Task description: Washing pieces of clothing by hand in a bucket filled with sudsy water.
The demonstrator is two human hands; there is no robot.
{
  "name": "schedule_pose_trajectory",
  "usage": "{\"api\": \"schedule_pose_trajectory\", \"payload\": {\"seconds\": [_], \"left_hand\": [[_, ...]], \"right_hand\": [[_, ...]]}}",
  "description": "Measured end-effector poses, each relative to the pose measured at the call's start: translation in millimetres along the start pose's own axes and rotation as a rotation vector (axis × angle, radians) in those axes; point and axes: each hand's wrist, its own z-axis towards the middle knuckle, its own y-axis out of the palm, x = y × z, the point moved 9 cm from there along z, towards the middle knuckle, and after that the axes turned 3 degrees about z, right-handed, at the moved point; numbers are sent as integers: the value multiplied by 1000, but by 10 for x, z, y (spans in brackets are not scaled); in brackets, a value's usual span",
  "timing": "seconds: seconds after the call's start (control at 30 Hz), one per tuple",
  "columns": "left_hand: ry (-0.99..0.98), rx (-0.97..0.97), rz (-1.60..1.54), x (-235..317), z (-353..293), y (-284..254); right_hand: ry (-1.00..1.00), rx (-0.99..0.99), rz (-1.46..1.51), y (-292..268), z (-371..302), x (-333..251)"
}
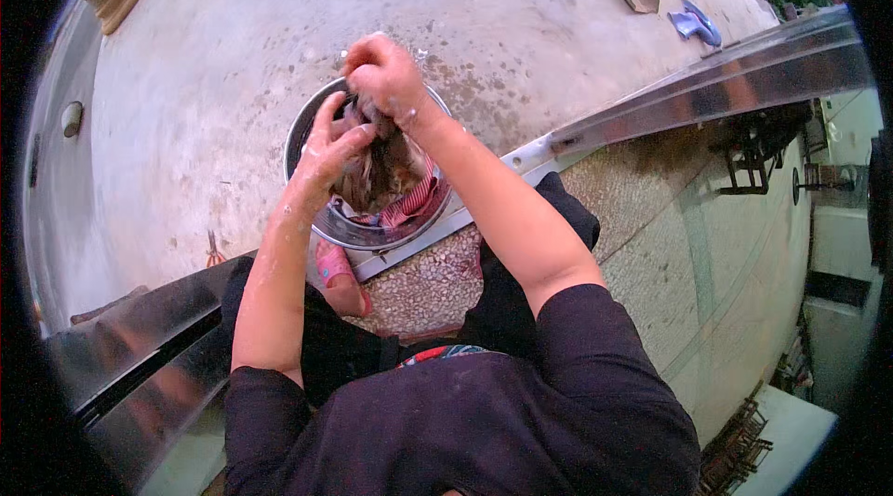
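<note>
Both hands, left (330, 147) and right (386, 77), clamp together on a wet brown cloth (377, 170) above the steel basin (307, 128). Soapy grip may slip, dropping cloth toward 6 o'clock, splashing the concrete floor (233, 49).

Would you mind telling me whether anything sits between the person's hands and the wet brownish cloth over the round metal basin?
Nothing visible does: the left hand and right hand both already grip the wet brownish cloth above the round metal basin.
</note>
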Motion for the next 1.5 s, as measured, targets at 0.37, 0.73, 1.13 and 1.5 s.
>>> {"api": "schedule_pose_trajectory", "payload": {"seconds": [0.37, 0.73, 1.13, 1.5], "left_hand": [[101, 75, -712, 283, 294, -964], [-13, 276, -507, -548, 122, -316], [188, 595, -549, -252, -208, -350], [321, 69, -820, -1014, 509, -471]], "right_hand": [[372, -879, -453, 585, -781, 283], [-250, -296, -752, 953, -776, -148], [-484, -178, -514, 965, -982, -825], [-467, -183, -607, 1046, -976, -649]]}}
